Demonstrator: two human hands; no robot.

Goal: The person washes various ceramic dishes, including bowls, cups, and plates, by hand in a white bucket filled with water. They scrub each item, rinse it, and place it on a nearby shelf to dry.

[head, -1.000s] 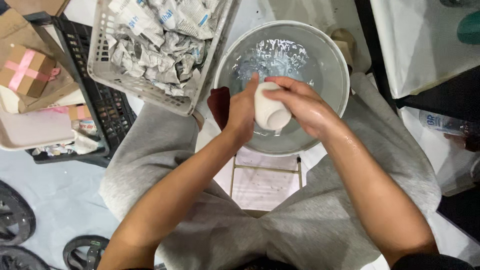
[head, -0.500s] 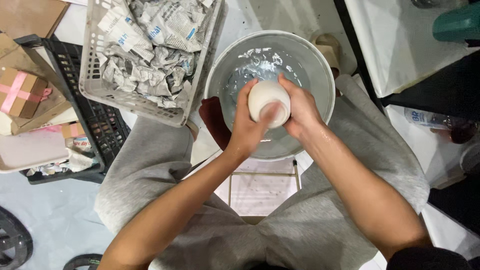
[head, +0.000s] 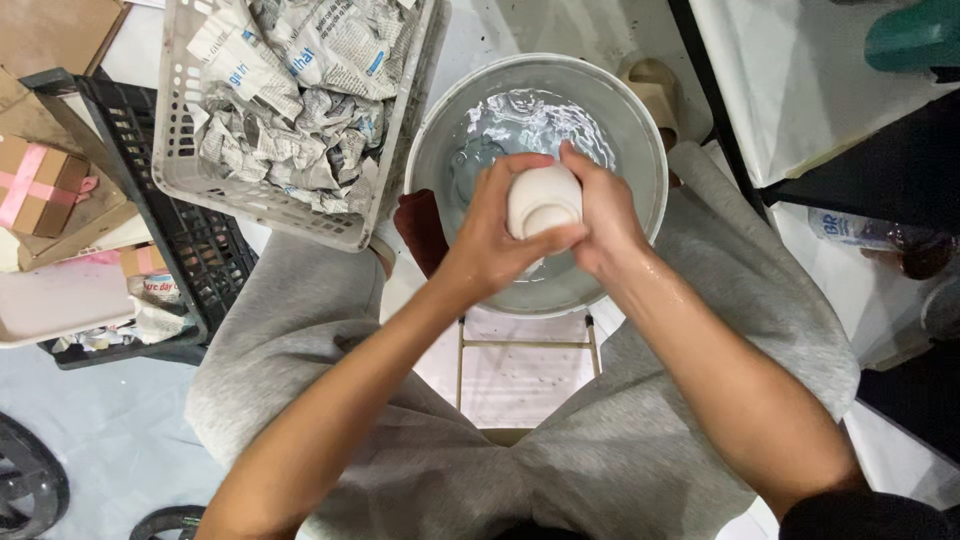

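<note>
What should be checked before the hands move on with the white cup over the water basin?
1. Left hand on the white cup: ok, fingers wrap its side.
2. Right hand on the cup: ok, it grips the other side.
3. Cup over the basin: ok, held above the water.
4. Basin seated between the knees: ok, it looks level.
5. Cup free of cracks: cannot tell.
6. White basket of crumpled newspaper beside the basin: ok, on the left.

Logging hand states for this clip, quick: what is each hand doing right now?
Left hand: closed around the small white cup, over the basin of water.
Right hand: closed on the same cup.
</note>
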